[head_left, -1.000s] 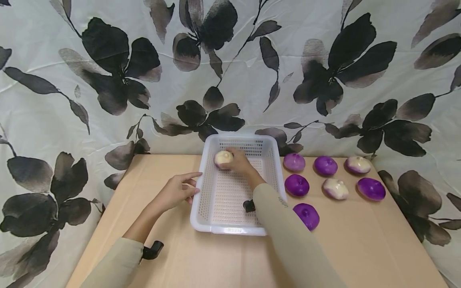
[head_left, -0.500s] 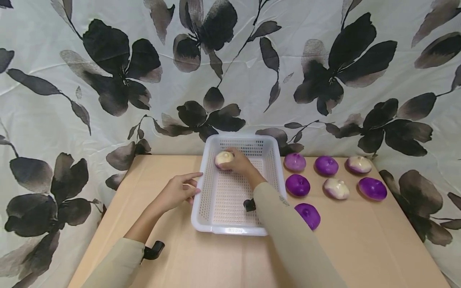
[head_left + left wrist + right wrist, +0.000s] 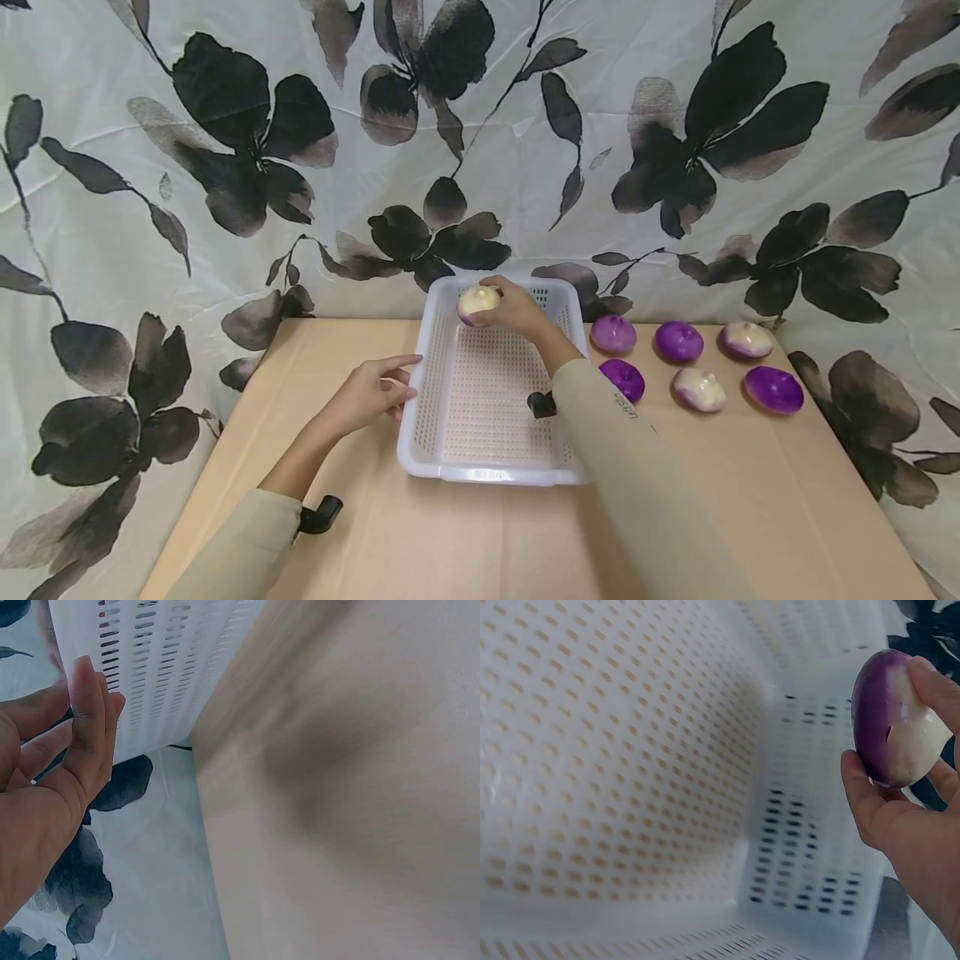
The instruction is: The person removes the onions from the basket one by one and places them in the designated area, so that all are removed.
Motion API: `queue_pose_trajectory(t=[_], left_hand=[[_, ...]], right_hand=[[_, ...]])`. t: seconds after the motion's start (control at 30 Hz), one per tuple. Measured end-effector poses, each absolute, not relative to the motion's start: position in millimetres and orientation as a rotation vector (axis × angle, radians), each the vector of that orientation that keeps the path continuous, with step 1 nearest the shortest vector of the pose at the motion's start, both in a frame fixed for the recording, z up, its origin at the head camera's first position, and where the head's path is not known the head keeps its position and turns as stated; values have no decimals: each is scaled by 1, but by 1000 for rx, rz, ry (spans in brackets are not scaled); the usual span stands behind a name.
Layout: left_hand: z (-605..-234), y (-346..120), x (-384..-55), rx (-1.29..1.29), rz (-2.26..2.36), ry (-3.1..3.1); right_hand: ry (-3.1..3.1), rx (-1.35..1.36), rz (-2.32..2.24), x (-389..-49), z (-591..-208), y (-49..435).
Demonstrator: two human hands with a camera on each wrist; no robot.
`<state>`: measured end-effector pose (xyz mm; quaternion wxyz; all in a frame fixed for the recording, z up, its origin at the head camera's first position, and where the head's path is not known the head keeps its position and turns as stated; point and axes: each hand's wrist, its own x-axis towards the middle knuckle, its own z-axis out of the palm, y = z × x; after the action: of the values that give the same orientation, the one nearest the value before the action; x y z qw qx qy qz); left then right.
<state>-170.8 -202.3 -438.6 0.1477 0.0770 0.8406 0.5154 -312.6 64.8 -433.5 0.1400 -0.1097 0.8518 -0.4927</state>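
My right hand [image 3: 519, 313] holds a cream-and-purple turnip [image 3: 477, 305] between thumb and fingers, near the far end of a white perforated plastic basket [image 3: 492, 477]. In the right wrist view the turnip [image 3: 889, 720] shows a purple side and a pale side, and the fingers [image 3: 870, 802] curl beneath it. It appears raised off the basket floor. At the basket's left side, my left hand [image 3: 367, 396] touches the rim and outer wall with fairly straight fingers. The left wrist view shows those fingers [image 3: 88, 712] against the slotted wall [image 3: 161, 682], holding nothing.
Right of the basket, several turnips lie on the wooden table [image 3: 750, 492]: purple ones [image 3: 678, 342] and pale ones [image 3: 699, 390]. My right sleeve [image 3: 637, 442] crosses over the basket's near right corner. A floral cloth [image 3: 540, 167] hangs behind the table.
My right hand has carried the turnip up and slightly right, toward the basket's far end. The right sleeve has shifted right, hiding the nearest purple turnip. The left hand stays on the rim.
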Motion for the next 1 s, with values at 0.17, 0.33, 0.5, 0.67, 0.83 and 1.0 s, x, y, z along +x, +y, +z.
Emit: queue_pose_trajectory(t=[0.17, 0.33, 0.5, 0.67, 0.83, 1.0], left_hand=[[-439, -203, -170, 221, 1487, 2417], [-439, -204, -169, 220, 1488, 2414], [-440, -205, -170, 232, 1480, 2420], [-440, -207, -171, 224, 1482, 2416], [-440, -205, -171, 214, 1490, 2406], [-441, -205, -171, 217, 1495, 2402]], right_hand=[[2451, -352, -1442, -311, -413, 76], [2487, -423, -1397, -306, -392, 94], [2481, -450, -1374, -304, -373, 112], [2483, -483, -1373, -299, -361, 130], [2523, -526, -1347, -292, -356, 151], [2540, -528, -1359, -279, -352, 180]])
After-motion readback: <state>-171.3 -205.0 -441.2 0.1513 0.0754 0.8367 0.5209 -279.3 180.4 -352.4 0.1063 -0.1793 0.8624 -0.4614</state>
